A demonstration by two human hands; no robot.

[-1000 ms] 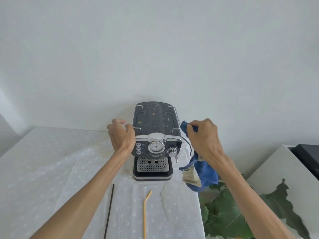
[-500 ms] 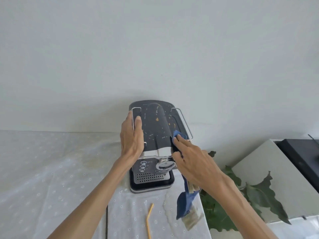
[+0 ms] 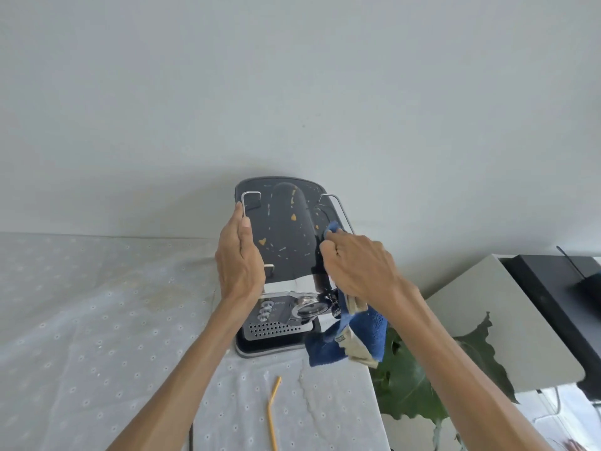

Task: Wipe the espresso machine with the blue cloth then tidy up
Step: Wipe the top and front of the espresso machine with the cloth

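Observation:
A dark espresso machine (image 3: 283, 236) stands at the table's far right, against the wall. Its flat top carries yellow and pale crumbs and specks. My left hand (image 3: 239, 258) rests flat against the machine's left side, fingers along the wire rail. My right hand (image 3: 357, 265) is shut on the blue cloth (image 3: 354, 333) and presses a bunched corner onto the right part of the top. The rest of the cloth, with a beige tag, hangs below my wrist beside the drip tray.
A yellow bent straw (image 3: 272, 408) lies on the white eyelet tablecloth (image 3: 81, 336) in front of the machine, and a thin dark stick (image 3: 191, 436) shows by my left forearm. Right of the table are a leafy plant (image 3: 413, 379), a grey board (image 3: 507, 323) and a black surface (image 3: 559, 288).
My view rose over the machine's top. My left hand moved onto the machine's left side. My right hand brought the cloth from beside the machine onto the top's right part.

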